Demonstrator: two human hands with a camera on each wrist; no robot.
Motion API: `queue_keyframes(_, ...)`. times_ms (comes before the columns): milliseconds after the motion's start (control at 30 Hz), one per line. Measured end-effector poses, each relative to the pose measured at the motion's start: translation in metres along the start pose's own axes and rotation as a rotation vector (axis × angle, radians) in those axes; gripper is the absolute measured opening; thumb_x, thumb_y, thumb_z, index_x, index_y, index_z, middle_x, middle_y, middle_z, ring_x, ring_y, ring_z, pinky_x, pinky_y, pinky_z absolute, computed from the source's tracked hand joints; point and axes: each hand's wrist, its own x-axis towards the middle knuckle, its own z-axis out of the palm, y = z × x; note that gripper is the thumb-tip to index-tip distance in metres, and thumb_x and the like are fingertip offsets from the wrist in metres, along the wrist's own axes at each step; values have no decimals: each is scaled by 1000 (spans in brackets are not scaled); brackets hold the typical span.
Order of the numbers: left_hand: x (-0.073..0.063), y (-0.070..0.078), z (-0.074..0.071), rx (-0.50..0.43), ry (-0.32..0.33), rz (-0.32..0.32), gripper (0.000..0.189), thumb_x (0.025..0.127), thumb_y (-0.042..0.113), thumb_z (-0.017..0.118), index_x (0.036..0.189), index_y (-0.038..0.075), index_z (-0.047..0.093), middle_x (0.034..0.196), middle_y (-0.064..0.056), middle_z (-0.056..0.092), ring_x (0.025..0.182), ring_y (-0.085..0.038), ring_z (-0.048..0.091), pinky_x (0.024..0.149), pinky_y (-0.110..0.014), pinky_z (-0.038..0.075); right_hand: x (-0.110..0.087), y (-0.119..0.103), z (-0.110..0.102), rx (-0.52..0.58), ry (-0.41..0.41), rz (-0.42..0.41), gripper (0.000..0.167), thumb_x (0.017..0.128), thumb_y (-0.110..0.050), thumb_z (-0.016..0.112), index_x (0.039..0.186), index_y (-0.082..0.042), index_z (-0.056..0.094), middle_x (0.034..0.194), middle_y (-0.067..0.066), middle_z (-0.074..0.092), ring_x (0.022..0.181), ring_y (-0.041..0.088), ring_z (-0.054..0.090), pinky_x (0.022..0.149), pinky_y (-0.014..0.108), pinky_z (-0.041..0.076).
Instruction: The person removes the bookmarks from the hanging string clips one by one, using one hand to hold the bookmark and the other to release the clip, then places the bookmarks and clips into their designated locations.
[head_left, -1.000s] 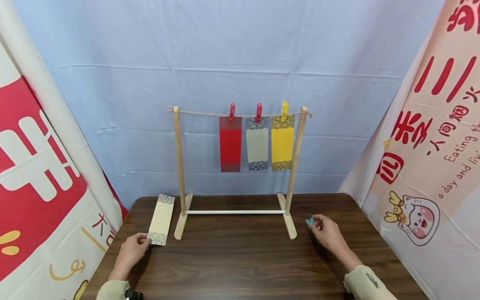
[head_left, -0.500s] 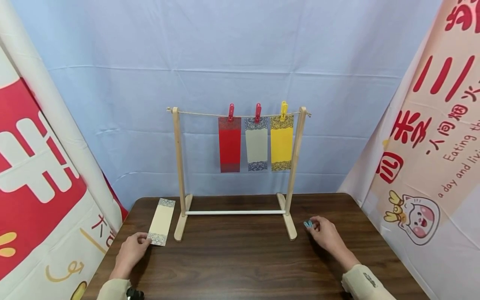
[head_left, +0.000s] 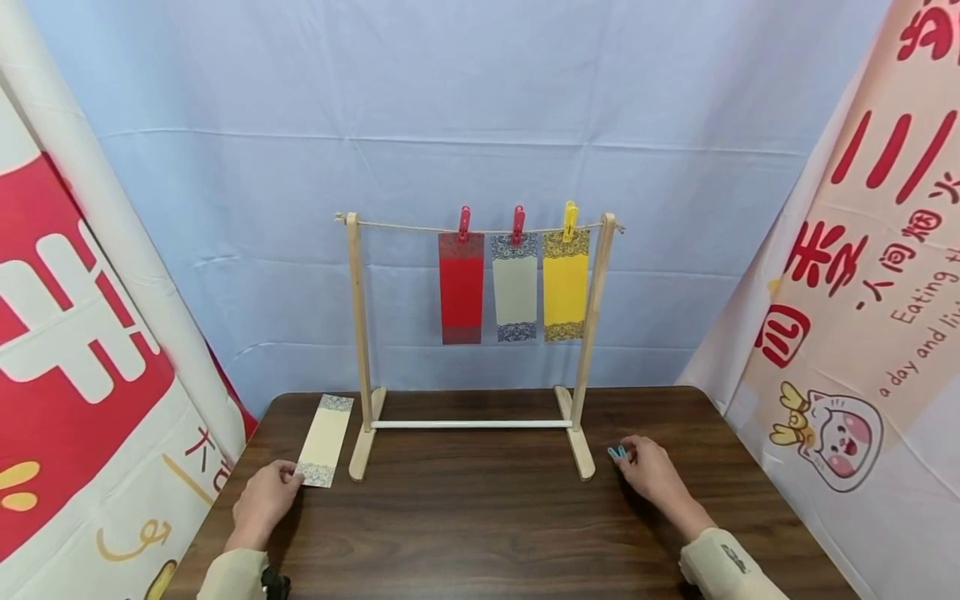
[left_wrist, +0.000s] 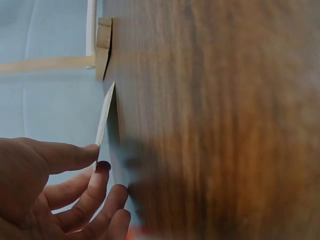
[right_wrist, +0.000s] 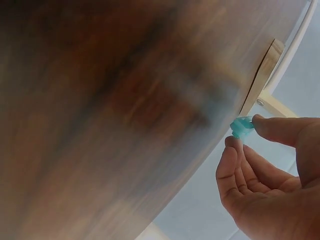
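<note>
At the table's left, my left hand [head_left: 264, 498] pinches the near corner of a cream paper card [head_left: 324, 442] with blue patterned ends. The left wrist view shows the card [left_wrist: 104, 122] edge-on between thumb and fingertips, tilted up off the wood. Right of the rack, my right hand [head_left: 654, 473] holds a small light-blue clothespin [head_left: 617, 452] by its end. Seen from the right wrist, thumb and fingertips pinch that clothespin [right_wrist: 242, 126] above the table.
Between the hands stands a wooden rack [head_left: 358, 333] with a string [head_left: 412, 227]. Clothespins hold a red card [head_left: 461, 292], a grey card [head_left: 515, 287] and a yellow card [head_left: 566, 287] on its right part. A pale blue cloth [head_left: 225, 208] hangs behind the table [head_left: 465, 517].
The card's far end has dipped slightly while the left hand keeps its pinch. The right hand and clothespin have shifted slightly nearer to me. The hanging cards stay put.
</note>
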Motion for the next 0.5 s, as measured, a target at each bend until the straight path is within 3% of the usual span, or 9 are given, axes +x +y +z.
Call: queue_keyframes(500, 5, 4, 4, 69, 17, 10, 32, 101, 22, 69, 121, -2, 72, 103, -18, 75, 92, -35, 71, 70, -59, 55, 3, 3, 6, -40, -5, 17, 34, 97, -5, 76, 121, 15, 66, 91, 14, 64, 80, 26, 61, 71, 45, 54)
